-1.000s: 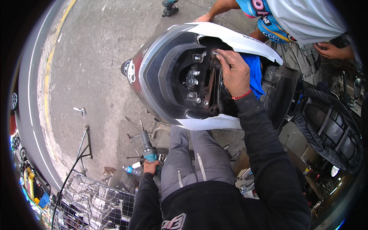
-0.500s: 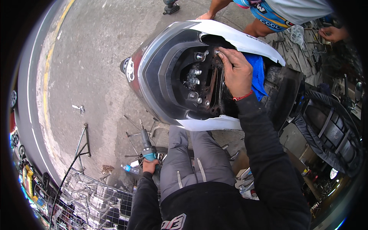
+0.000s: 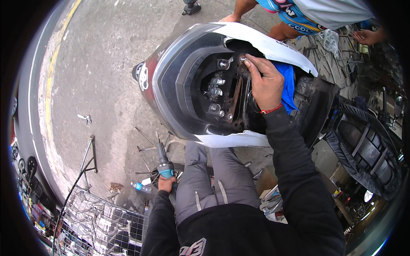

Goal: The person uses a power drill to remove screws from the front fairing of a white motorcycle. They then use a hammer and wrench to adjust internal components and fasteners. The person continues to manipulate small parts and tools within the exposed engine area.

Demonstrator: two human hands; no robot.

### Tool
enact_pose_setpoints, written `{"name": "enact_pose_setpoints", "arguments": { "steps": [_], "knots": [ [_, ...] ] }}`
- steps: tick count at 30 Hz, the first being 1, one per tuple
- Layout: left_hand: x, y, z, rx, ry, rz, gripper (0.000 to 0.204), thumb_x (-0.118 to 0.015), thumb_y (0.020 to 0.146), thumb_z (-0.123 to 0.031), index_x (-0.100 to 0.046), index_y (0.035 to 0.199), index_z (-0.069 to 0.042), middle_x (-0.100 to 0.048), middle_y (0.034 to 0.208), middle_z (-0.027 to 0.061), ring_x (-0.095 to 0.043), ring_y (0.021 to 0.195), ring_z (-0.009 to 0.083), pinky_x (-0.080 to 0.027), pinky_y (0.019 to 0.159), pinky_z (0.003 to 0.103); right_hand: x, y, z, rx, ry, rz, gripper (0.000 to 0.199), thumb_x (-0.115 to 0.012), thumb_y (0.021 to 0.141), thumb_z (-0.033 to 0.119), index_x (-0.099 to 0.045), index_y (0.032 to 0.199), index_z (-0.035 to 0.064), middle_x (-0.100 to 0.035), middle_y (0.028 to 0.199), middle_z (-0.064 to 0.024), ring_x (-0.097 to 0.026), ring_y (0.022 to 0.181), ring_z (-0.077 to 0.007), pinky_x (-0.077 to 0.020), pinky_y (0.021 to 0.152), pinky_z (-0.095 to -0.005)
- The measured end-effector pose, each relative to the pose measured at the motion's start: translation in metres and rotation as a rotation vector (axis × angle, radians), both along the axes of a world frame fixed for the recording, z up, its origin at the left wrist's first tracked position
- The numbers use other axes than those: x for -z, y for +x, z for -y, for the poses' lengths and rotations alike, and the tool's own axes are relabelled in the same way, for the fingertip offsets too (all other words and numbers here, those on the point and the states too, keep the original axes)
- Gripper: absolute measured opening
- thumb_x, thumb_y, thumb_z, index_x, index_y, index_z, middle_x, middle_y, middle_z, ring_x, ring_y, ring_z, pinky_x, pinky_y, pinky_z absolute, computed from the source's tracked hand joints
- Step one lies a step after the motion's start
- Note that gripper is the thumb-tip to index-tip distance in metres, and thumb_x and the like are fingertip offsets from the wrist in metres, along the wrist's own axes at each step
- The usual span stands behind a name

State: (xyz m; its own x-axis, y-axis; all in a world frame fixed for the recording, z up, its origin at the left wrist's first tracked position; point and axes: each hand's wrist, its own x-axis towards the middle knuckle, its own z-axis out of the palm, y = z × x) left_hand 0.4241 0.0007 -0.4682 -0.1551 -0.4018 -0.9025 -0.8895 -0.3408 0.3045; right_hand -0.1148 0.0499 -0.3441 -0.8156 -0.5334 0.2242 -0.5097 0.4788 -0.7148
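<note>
Head view: right hand reaches into the open rear of the scooter body, fingertips pinched on a small bolt at the upper edge of the metal bracket — a blue cloth just beside the wrist. Left hand hangs low by the knee, closed around a power screwdriver, bit pointing up over the concrete floor. Another person's hand at the top right, well apart.
</note>
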Motion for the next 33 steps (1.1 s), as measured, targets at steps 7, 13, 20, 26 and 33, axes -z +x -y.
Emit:
{"name": "enact_pose_setpoints", "arguments": {
  "steps": [7, 13, 20, 26, 33],
  "knots": [
    [0.006, 0.001, -0.001, 0.011, 0.034, 0.006, 0.043, -0.076, 0.063, -0.017, -0.063, 0.099, 0.002, -0.069, 0.085, 0.0101, -0.065, 0.076, 0.0219, -0.052, 0.073, 0.035, 0.002, -0.002, -0.002, -0.015, -0.009, 0.001, 0.016, -0.073, 0.086, 0.004, -0.075, 0.101, 0.0015, -0.074, 0.096, -0.0143, -0.071, 0.088, -0.0256, -0.0550, 0.077, -0.0330],
    [0.010, 0.006, -0.004, -0.013, 0.009, -0.005, 0.036, -0.074, 0.064, -0.016, -0.064, 0.094, 0.001, -0.068, 0.081, 0.0088, -0.064, 0.072, 0.0202, -0.051, 0.070, 0.034, 0.008, -0.005, -0.003, 0.021, 0.002, -0.006, 0.017, -0.074, 0.087, 0.007, -0.076, 0.103, 0.0025, -0.073, 0.093, -0.0143, -0.070, 0.085, -0.0257, -0.0547, 0.076, -0.0330],
    [0.020, 0.016, -0.008, -0.044, 0.021, -0.052, 0.032, -0.073, 0.065, -0.013, -0.065, 0.094, 0.000, -0.068, 0.081, 0.0072, -0.063, 0.072, 0.0185, -0.051, 0.070, 0.034, 0.006, -0.004, -0.005, 0.034, -0.009, 0.076, 0.018, -0.073, 0.090, 0.013, -0.075, 0.104, 0.0019, -0.074, 0.094, -0.0137, -0.070, 0.085, -0.0222, -0.0537, 0.076, -0.0301],
    [0.023, 0.022, -0.010, -0.003, 0.031, -0.018, 0.033, -0.073, 0.064, -0.013, -0.065, 0.094, 0.000, -0.068, 0.081, 0.0076, -0.063, 0.073, 0.0185, -0.051, 0.069, 0.034, 0.004, -0.004, -0.004, 0.005, 0.014, 0.075, 0.021, -0.073, 0.092, 0.012, -0.074, 0.108, -0.0010, -0.075, 0.096, -0.0116, -0.069, 0.088, -0.0158, -0.0517, 0.081, -0.0268],
    [0.026, 0.026, -0.015, 0.004, -0.010, 0.012, 0.034, -0.073, 0.064, -0.013, -0.065, 0.094, 0.001, -0.069, 0.082, 0.0084, -0.064, 0.073, 0.0205, -0.051, 0.070, 0.035, 0.003, -0.006, -0.005, -0.023, 0.008, 0.089, 0.020, -0.073, 0.091, 0.010, -0.074, 0.108, -0.0010, -0.075, 0.097, -0.0119, -0.069, 0.088, -0.0158, -0.0520, 0.081, -0.0271]
  ]
}}
